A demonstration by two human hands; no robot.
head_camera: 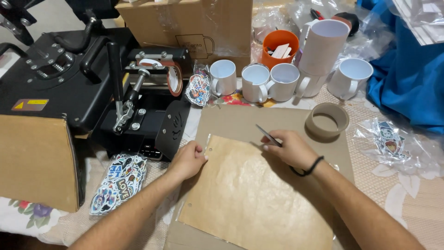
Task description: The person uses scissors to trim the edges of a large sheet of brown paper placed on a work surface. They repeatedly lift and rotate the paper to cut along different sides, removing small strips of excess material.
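A sheet of brown paper (249,194) in a clear sleeve lies on a larger brown card mat (236,122). My left hand (187,159) pinches the sheet's upper left corner. My right hand (289,149) rests on the sheet's upper edge and holds a thin metal blade or tweezers (267,135) that points up and left. A black band circles my right wrist. A roll of brown tape (326,120) sits on the mat to the upper right of my right hand.
A black mug heat press (138,99) stands at left, a brown cardboard box (34,162) in front of it. Several white mugs (270,81) line the back, one wrapped in paper (321,48). An orange cup (279,46), sticker packs (118,183) and blue cloth (407,78) lie around.
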